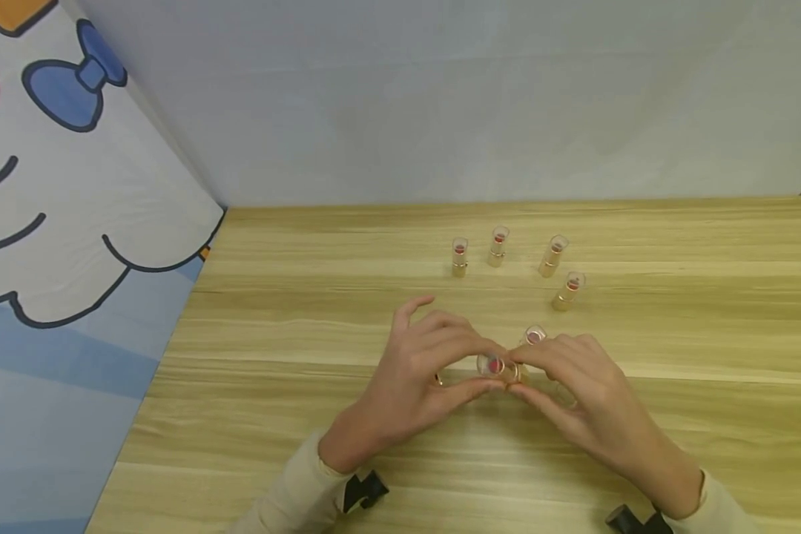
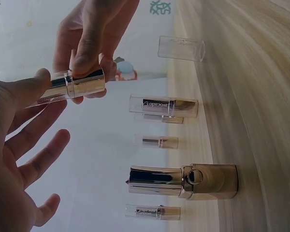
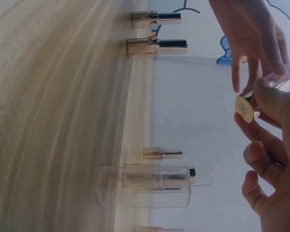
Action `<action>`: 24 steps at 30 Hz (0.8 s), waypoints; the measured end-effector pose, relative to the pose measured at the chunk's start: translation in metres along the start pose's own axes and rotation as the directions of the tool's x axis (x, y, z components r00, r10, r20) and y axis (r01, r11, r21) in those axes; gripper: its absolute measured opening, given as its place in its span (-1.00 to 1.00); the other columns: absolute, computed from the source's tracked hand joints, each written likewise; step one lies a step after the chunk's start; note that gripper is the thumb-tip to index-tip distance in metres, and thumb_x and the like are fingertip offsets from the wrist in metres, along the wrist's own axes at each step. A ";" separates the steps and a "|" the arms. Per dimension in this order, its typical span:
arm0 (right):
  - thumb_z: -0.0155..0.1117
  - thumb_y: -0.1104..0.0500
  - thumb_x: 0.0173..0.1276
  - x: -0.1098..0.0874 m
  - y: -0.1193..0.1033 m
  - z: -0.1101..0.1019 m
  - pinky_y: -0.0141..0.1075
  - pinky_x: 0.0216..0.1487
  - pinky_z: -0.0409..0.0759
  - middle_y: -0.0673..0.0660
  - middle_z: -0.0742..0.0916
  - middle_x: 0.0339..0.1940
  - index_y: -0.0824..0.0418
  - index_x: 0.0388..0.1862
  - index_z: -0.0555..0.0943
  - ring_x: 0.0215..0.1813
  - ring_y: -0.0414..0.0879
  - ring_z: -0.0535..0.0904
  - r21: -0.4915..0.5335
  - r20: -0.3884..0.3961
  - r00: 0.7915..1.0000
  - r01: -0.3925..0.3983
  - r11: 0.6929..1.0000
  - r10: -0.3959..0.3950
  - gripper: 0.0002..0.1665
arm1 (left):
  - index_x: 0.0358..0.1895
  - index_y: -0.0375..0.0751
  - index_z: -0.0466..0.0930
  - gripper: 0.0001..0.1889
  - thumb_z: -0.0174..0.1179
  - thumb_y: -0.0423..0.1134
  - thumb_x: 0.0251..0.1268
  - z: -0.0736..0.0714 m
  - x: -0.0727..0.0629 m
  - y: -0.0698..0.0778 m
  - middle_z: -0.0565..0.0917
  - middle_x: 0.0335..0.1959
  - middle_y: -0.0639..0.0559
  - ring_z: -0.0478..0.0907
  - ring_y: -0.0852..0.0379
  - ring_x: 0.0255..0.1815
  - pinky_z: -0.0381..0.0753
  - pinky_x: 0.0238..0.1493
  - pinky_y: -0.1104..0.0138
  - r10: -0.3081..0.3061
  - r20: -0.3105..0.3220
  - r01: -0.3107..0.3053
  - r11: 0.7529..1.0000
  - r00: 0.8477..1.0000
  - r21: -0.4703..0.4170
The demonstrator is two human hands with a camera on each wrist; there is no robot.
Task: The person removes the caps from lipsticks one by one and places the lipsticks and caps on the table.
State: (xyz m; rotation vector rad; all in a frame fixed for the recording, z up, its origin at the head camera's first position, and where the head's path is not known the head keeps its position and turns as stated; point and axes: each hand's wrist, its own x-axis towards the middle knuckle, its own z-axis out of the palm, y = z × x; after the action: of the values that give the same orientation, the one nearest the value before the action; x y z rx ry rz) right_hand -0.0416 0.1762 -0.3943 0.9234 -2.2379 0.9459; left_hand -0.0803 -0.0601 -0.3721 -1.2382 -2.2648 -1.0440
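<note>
Pinching a lipstick [image 1: 505, 369] between them above the table [image 1: 274, 334], the left hand [image 1: 422, 363] grips its clear cap [image 1: 486, 365] and the right hand [image 1: 594, 393] its gold base [image 3: 243, 108], neither nearer, its long axis running sideways between them, with four upright lipsticks [image 1: 554, 257] standing beyond.

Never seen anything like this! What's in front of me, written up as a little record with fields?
Left hand: pinches the clear-capped end of a lipstick
Right hand: pinches the lipstick's gold base
Farther back: four capped lipsticks, standing upright
Loose cap: clear, standing on the table
Table: pale wood grain
</note>
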 end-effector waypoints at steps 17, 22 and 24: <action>0.16 -0.17 0.60 0.001 -0.002 0.000 -0.41 -0.06 0.37 0.03 0.84 -0.14 0.21 -0.02 0.77 -0.09 -0.13 0.71 -0.004 -0.017 1.000 0.020 1.000 -0.020 -0.50 | -0.07 0.02 0.82 -0.68 0.59 -0.09 0.08 -0.004 0.000 0.000 0.83 -0.21 0.24 0.65 0.25 -0.03 0.29 0.51 -0.18 0.000 0.005 0.000 0.999 1.000 -0.041; 0.15 -0.20 0.59 0.002 -0.002 -0.001 -0.40 -0.09 0.37 0.03 0.84 -0.14 0.19 -0.03 0.77 -0.09 -0.14 0.70 -0.006 -0.035 0.999 0.026 1.000 -0.026 -0.48 | -0.05 0.05 0.82 -0.68 0.58 -0.10 0.10 -0.007 0.000 0.000 0.83 -0.21 0.25 0.64 0.27 -0.02 0.25 0.54 -0.19 -0.004 0.025 0.006 0.995 1.000 -0.098; 0.16 -0.21 0.58 0.002 -0.004 -0.002 -0.42 -0.08 0.35 0.02 0.84 -0.15 0.19 -0.04 0.77 -0.10 -0.16 0.69 0.003 -0.030 0.999 0.021 1.000 -0.021 -0.48 | -0.05 0.05 0.82 -0.68 0.58 -0.11 0.10 -0.009 0.000 -0.001 0.83 -0.21 0.26 0.63 0.28 -0.02 0.23 0.54 -0.19 -0.007 0.029 0.011 0.992 1.000 -0.122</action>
State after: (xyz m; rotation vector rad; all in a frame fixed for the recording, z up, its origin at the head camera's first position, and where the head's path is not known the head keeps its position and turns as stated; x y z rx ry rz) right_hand -0.0398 0.1752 -0.3899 0.9262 -2.1977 0.9488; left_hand -0.0815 -0.0671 -0.3665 -1.2997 -2.2588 -1.1917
